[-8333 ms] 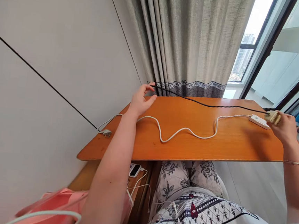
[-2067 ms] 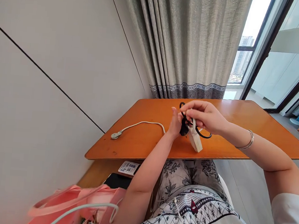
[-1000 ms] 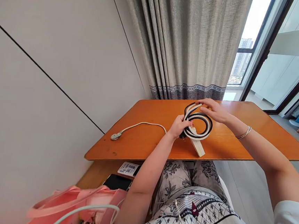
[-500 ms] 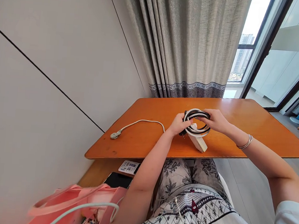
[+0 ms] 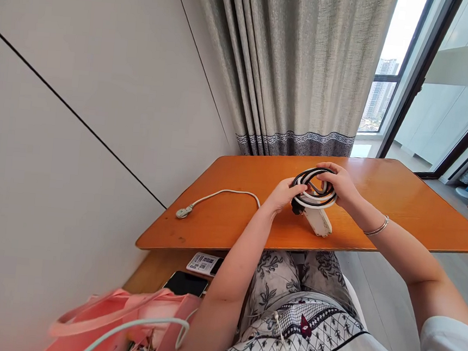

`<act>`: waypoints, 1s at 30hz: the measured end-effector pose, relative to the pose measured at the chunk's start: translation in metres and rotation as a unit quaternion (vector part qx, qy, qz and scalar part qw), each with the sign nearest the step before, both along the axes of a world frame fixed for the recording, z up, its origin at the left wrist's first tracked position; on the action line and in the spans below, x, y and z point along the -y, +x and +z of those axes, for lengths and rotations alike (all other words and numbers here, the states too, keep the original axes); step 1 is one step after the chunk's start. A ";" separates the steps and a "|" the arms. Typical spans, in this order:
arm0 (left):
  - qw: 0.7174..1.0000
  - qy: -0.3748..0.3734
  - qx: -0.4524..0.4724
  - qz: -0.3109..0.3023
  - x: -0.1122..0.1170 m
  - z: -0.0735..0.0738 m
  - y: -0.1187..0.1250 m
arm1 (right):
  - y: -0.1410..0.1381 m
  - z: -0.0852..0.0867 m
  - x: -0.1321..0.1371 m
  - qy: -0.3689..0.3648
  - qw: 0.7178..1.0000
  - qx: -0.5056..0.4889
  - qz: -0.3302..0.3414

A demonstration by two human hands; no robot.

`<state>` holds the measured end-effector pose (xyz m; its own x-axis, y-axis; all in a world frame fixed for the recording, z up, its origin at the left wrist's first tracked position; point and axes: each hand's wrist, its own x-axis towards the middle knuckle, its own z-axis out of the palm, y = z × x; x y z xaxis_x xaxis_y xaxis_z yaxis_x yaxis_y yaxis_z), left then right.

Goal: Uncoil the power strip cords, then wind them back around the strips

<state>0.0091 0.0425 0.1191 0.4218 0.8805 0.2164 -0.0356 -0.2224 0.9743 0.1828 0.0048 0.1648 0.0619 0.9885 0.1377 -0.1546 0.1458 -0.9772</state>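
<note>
1. Coil of cords (image 5: 314, 188), black and white strands wound together into a flat ring, is held just above the middle of the table, between the two hands.
2. A white power strip (image 5: 318, 220) hangs from the coil's underside, tilted, with its lower end at or just above the tabletop; whether it touches cannot be told.
3. The left hand (image 5: 286, 192) grips the coil's left rim, its fingers curled and pinching the strands together, the thumb on top.
4. The right hand (image 5: 340, 183) covers the right and far rim, fingers bent over the coil and closed on it; a thin bracelet (image 5: 375, 228) circles that wrist.
5. Both forearms reach in from the near edge, the left rising steeply from below, the right coming in from the right side with the elbow bent.
6. A loose white cable (image 5: 232, 193) runs leftward from the left hand across the wood and ends in a plug (image 5: 182, 212) that lies near the table's left corner, well apart from the coil.
7. The table (image 5: 399, 201) is an orange-brown wooden top with rounded corners.
8. Behind it hang grey curtains (image 5: 301, 66) with a patterned hem; a plain pale wall is on the left, tall windows on the right.
9. Below the near edge, a lower shelf holds a dark phone (image 5: 185, 284) and a white labelled device (image 5: 202, 262); a pink bag (image 5: 122, 324) sits nearest the camera.
</note>
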 end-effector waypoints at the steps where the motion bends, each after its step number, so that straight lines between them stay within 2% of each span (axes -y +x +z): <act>1: 0.999 0.022 0.002 0.046 0.000 -0.001 0.001 | 0.000 0.000 -0.001 -0.005 1.000 -0.011 -0.004; 3: 0.984 0.103 -0.004 0.147 0.004 -0.001 0.004 | -0.001 0.000 -0.002 -0.012 1.000 -0.024 -0.014; 5: 0.953 0.217 -0.047 0.204 0.012 0.003 0.007 | -0.003 0.000 -0.003 -0.020 0.999 -0.033 -0.017; 7: 0.922 0.312 -0.127 0.193 0.021 0.007 0.010 | -0.007 -0.002 -0.003 -0.021 0.999 -0.046 -0.012; 9: 0.900 0.355 -0.203 0.148 0.027 0.010 0.013 | -0.011 -0.004 -0.002 -0.012 0.998 -0.055 -0.008; 12: 0.887 0.363 -0.273 0.085 0.029 0.013 0.014 | -0.014 -0.006 0.001 0.003 0.999 -0.048 -0.013; 17: 0.880 0.349 -0.317 0.053 0.025 0.017 0.011 | -0.012 -0.009 0.001 0.063 0.997 0.018 -0.038; 22: 0.896 0.308 -0.319 -0.003 0.019 0.018 0.010 | -0.007 -0.014 -0.005 0.134 0.985 0.094 -0.055; 27: 0.921 0.268 -0.281 0.000 0.014 0.012 0.011 | -0.007 -0.021 -0.007 0.172 0.976 0.126 -0.042; 30: 0.929 0.268 -0.257 0.000 0.011 0.009 0.012 | -0.009 -0.024 -0.007 0.193 0.973 0.121 -0.044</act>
